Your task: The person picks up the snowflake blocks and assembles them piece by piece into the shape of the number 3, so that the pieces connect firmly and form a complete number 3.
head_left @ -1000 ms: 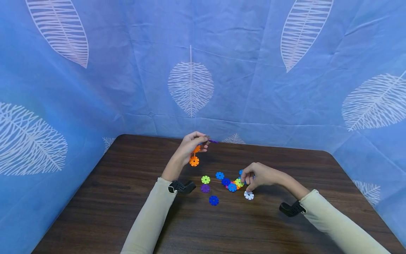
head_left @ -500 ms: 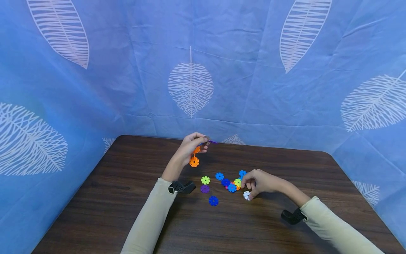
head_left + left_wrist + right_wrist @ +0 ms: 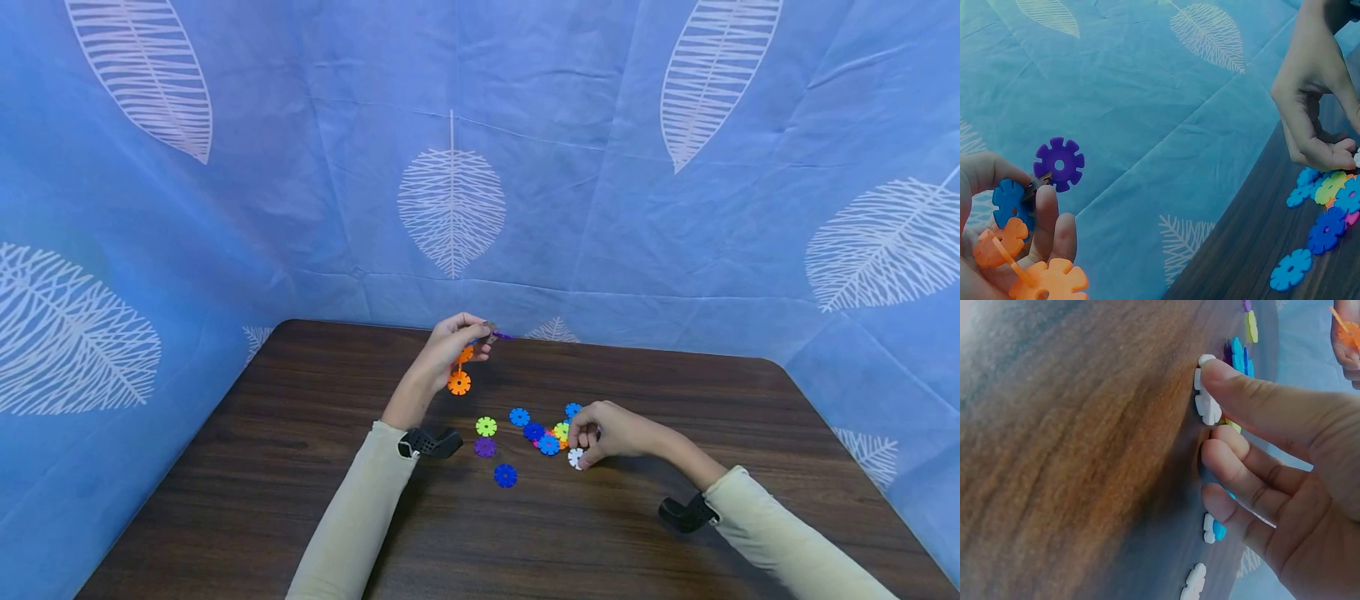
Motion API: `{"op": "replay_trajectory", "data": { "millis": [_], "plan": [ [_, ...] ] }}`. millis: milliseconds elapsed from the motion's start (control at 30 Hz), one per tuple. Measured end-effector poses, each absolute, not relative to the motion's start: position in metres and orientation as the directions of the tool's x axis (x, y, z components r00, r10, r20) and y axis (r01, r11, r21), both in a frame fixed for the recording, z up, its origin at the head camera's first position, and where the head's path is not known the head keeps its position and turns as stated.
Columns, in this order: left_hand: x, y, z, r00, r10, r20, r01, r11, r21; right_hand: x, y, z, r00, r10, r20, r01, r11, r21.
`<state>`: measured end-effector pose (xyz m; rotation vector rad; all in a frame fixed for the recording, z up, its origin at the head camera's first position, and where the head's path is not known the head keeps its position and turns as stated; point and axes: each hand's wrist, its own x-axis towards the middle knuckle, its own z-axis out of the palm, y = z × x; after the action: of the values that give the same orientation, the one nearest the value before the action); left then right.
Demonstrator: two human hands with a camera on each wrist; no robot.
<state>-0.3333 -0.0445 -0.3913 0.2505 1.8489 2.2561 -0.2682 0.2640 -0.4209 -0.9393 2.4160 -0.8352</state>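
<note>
My left hand (image 3: 450, 346), raised at the far side of the table, pinches a linked chain of notched plastic discs. A purple disc (image 3: 1059, 165) sticks out past the fingertips, a blue disc (image 3: 1012, 203) lies against the fingers, and an orange disc (image 3: 1050, 281) hangs lowest. A small brownish piece sits between thumb and finger, partly hidden. My right hand (image 3: 618, 429) is low over the table, fingers bent, holding a white disc (image 3: 1207, 394) at its thumb tip. Right beside it lies a cluster with a yellow-green disc (image 3: 561, 430) and a blue disc (image 3: 549, 445).
Loose on the dark wooden table (image 3: 300, 500) are a yellow-green disc (image 3: 486, 426), a purple disc (image 3: 485, 447) and a dark blue disc (image 3: 506, 475). More white discs (image 3: 1194, 584) lie under the right hand. A blue leaf-print cloth (image 3: 337, 208) hangs behind the table.
The right hand has shifted toward me and the white disc has moved a little left, closer to the cluster. The left hand with its chain stays in place.
</note>
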Motion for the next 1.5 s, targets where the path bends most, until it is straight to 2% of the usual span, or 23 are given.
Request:
{"op": "replay_trajectory", "data": {
  "millis": [167,433,833,1067,1500],
  "plan": [
    [-0.3338,-0.0446,-0.3920,-0.963,0.269,-0.003,-0.055,-0.187,0.981,-0.2691,0.2630,-0.4247,-0.697,-0.700,-0.152,-0.453,0.595,-0.664],
    [-0.3342,-0.0442,-0.3932,-0.962,0.272,0.007,-0.049,-0.197,0.979,-0.2717,0.2619,-0.4260,-0.752,-0.649,-0.112,-0.448,0.629,-0.636],
    [-0.3339,-0.0438,-0.3914,-0.965,0.263,-0.003,-0.053,-0.183,0.982,-0.2685,0.2616,-0.4239,-0.757,-0.649,-0.083,-0.472,0.630,-0.616],
    [-0.3332,-0.0429,-0.3917,-0.965,0.262,-0.007,-0.056,-0.179,0.982,-0.2679,0.2569,-0.4274,-0.745,-0.665,-0.055,-0.494,0.605,-0.625],
    [-0.3339,-0.0416,-0.3930,-0.965,0.260,-0.018,-0.066,-0.176,0.982,-0.2646,0.2569,-0.4199,-0.692,-0.710,-0.131,-0.481,0.588,-0.651]
  ]
}}
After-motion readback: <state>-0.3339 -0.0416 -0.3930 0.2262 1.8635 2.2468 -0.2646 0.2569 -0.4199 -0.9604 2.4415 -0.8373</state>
